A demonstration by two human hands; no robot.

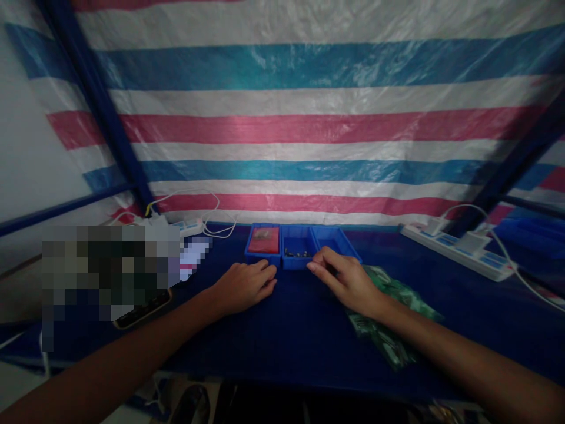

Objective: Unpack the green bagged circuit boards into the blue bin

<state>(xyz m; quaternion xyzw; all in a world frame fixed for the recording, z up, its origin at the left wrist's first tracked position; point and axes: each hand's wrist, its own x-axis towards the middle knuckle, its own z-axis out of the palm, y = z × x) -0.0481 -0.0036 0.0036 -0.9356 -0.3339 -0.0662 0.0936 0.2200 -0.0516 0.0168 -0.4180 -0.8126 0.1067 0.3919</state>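
Trays [293,264] of blue colour, three together, stand side by side at the centre of the head view, on a dark blue table [300,353]. The left one bears a red packet [263,241]; the middle one contains small metal parts [298,254]. Left of the centre, the person's left hand [246,285] lies palm down, its fingers loosely bent, just in front of the left tray; whether something is under them is not visible. Right of the centre, the right hand [346,281] is near the front edge of the trays, its thumb and forefinger brought close together; it is not possible to see if they pinch a part. Green bags [391,347] lie around and partly behind the right wrist. A power strip [459,253] is at the right.
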